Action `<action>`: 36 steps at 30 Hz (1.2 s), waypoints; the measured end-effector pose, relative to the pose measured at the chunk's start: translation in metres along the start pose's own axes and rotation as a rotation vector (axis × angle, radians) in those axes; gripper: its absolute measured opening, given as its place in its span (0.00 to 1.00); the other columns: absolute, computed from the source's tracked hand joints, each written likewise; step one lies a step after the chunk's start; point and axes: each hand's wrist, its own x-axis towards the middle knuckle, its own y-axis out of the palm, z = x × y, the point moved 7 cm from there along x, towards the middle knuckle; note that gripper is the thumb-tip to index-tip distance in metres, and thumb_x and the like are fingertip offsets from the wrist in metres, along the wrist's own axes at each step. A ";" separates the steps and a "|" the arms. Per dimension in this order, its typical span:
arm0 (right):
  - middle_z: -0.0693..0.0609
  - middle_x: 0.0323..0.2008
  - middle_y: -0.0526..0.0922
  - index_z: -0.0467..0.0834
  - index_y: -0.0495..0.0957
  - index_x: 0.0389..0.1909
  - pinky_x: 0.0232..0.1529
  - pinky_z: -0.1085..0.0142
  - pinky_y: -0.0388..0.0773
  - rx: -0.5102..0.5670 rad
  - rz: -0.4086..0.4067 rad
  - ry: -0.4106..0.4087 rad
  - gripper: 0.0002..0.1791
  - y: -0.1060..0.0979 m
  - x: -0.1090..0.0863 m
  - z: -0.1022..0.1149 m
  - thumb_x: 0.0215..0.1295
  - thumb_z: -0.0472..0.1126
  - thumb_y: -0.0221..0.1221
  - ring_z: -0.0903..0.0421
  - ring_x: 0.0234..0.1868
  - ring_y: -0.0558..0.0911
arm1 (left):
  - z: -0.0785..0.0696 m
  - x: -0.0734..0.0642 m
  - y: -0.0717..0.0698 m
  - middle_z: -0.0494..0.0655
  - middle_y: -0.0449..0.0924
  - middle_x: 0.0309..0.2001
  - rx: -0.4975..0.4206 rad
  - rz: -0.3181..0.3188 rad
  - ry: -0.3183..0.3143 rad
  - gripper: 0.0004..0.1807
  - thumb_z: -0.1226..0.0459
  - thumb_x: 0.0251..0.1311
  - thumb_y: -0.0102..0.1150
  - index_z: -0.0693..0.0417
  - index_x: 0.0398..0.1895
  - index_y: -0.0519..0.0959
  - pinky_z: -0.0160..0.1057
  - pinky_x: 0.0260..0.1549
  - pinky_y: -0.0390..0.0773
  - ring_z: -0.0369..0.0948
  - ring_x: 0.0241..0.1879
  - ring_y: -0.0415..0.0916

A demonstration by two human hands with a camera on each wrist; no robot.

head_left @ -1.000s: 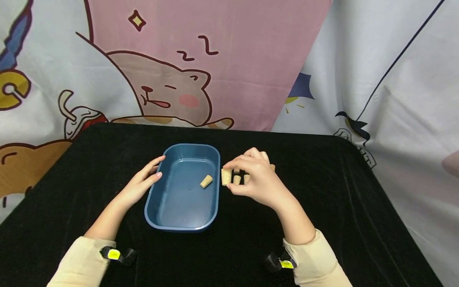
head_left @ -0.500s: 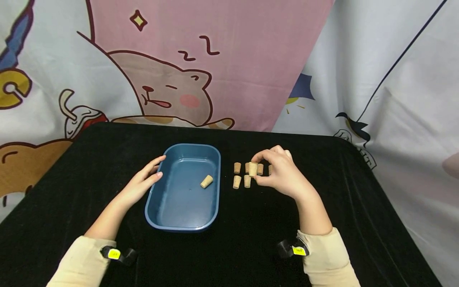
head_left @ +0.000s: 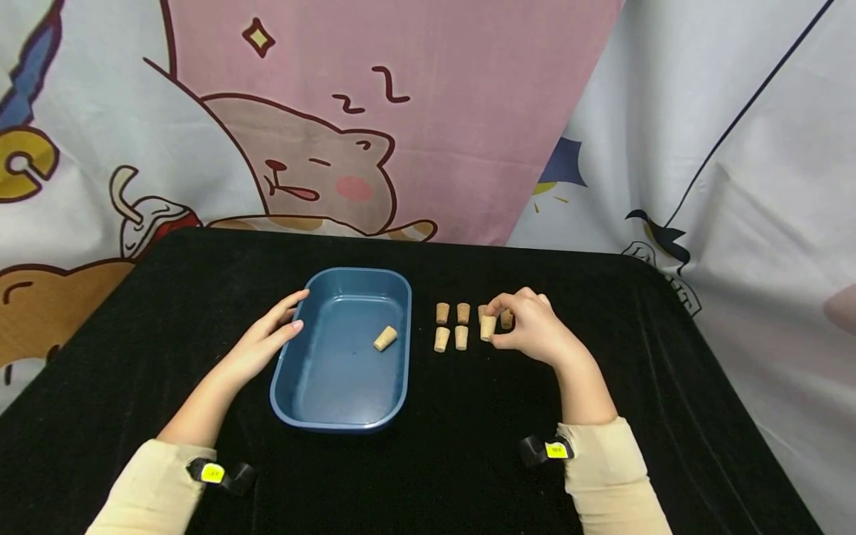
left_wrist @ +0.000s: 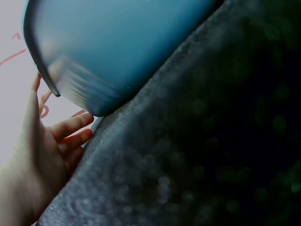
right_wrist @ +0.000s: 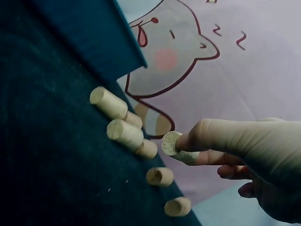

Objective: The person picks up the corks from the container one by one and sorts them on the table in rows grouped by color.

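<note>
My right hand (head_left: 535, 333) pinches a tapered cork stopper (head_left: 488, 328) between thumb and fingertips. In the right wrist view the held cork (right_wrist: 170, 143) shows one round end. Just left of it, two corks of the near row (head_left: 461, 338) stand on the cloth. Behind them runs a far row of corks (head_left: 463, 313), partly covered by the right hand. My left hand (head_left: 257, 348) rests its fingertips and thumb against the left side of a blue plastic tub (head_left: 341, 426). One loose cork (head_left: 385, 338) lies tilted on the tub's floor.
Black cloth (head_left: 461, 446) covers the table under the tub and corks. A printed curtain (head_left: 468, 111) with cartoon animals hangs behind the table's far edge. Each sleeve has a small wrist camera (head_left: 234, 479) strapped at the cuff.
My right hand has moved right from the tub's side with its cork, then lowered it to the right end of the near row. The left hand and tub stay put.
</note>
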 end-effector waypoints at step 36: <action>0.52 0.40 0.80 0.48 0.82 0.43 0.43 0.57 0.60 -0.050 -0.182 -0.113 0.17 -0.001 0.005 0.052 0.53 0.49 0.70 0.54 0.43 0.70 | 0.001 0.001 -0.001 0.57 0.48 0.73 -0.001 0.000 0.005 0.30 0.53 0.73 0.42 0.41 0.75 0.51 0.67 0.55 0.62 0.62 0.68 0.51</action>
